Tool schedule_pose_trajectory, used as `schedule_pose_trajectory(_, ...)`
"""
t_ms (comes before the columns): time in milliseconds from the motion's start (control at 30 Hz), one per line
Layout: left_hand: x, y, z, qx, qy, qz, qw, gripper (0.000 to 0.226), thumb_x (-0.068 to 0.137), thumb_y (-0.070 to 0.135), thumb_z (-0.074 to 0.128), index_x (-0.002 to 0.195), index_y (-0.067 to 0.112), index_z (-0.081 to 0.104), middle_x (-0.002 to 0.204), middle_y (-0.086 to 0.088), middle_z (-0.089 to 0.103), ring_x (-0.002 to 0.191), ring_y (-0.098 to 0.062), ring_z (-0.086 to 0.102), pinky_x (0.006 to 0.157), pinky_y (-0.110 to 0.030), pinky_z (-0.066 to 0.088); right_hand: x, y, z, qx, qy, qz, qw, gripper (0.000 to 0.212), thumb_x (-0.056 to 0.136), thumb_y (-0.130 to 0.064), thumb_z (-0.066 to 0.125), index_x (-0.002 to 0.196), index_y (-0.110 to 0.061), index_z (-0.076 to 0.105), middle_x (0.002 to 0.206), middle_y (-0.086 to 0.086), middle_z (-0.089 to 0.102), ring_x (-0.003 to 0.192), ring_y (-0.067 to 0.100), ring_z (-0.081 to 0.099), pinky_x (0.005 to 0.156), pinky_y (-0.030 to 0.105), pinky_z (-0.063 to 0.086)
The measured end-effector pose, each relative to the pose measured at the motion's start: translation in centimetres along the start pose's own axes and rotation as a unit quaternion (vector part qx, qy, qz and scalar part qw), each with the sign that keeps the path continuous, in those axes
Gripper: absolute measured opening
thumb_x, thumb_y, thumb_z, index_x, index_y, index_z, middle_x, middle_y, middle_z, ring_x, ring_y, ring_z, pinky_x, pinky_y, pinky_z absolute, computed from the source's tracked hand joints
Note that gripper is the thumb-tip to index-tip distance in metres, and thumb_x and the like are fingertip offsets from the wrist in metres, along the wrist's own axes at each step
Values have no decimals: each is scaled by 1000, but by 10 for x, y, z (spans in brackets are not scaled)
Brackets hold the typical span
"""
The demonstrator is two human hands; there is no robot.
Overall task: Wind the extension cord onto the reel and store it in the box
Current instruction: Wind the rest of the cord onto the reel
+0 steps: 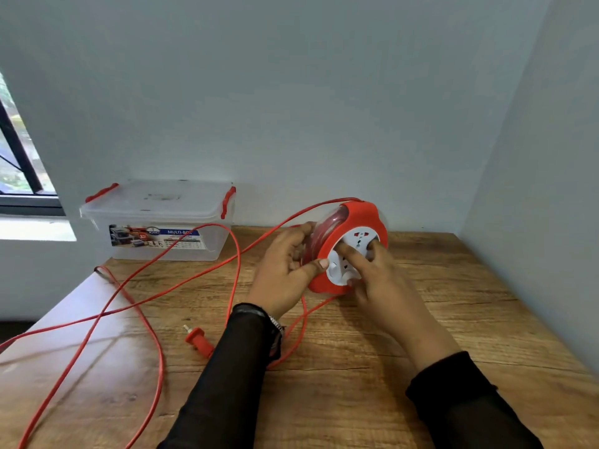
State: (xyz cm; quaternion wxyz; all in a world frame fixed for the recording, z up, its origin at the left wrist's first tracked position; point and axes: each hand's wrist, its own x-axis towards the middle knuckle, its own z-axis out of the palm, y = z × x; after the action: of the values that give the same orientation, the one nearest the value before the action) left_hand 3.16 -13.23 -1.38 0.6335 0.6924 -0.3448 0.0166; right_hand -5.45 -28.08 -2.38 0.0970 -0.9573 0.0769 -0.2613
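Much cord (136, 286) sprawls loose across our surface (421, 335), so winding is well short of done. The box (158, 222) sits lidded behind. Our left hand (285, 264) grips the reel (350, 247); right hand (376, 273) fingers press its socket face.

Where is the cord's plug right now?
In the head view, the red plug lies on the wooden table, left of the left sleeve, well in front of the closed box.

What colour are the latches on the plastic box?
Red latches on the clear box, seen in the head view.
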Motion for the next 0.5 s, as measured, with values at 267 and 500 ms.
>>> schedule_pose_trajectory(267, 0, 3, 5, -7, -4, 10, 1000, 56, 78, 17, 76, 127, 31, 52, 95, 11, 48, 81, -1, 50, 77, -19, 49, 2, -2, 0, -30, 87, 0, 996, 57, 82, -12, 63, 129, -36, 43, 123, 16, 52, 100, 33, 57, 74, 40, 54)
schedule_pose_trajectory(500, 0, 3, 9, -7, -6, 10, 1000, 53, 78, 19, 74, 115, 49, 51, 111, -3, 55, 102, -22, 58, 86, -34, 57, -2, -8, -4, -41, 134, 45, 989, 54, 84, -29, 65, 134, -38, 45, 97, 8, 65, 69, 25, 62, 55, 25, 41)
